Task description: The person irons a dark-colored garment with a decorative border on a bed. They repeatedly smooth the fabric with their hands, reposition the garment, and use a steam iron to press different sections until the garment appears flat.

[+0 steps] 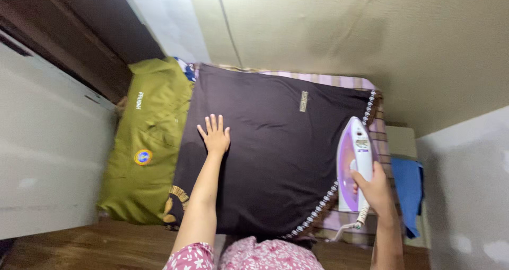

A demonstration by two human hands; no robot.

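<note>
Both hands busy: left hand (pixel 214 135) flat on dark cloth (pixel 270 153), right hand (pixel 375 188) apparently gripping iron (pixel 354 161).

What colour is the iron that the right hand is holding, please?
The iron is white with purple sides, gripped by the right hand; the head view shows it.

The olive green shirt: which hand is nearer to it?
Left. The left hand lies flat on the dark cloth beside the olive green shirt; the right hand grips the iron across the cloth.

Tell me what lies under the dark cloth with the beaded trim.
Under the dark cloth, a striped purple pad shows at its right edge and an olive-green shirt beside it; the rest is covered.
</note>
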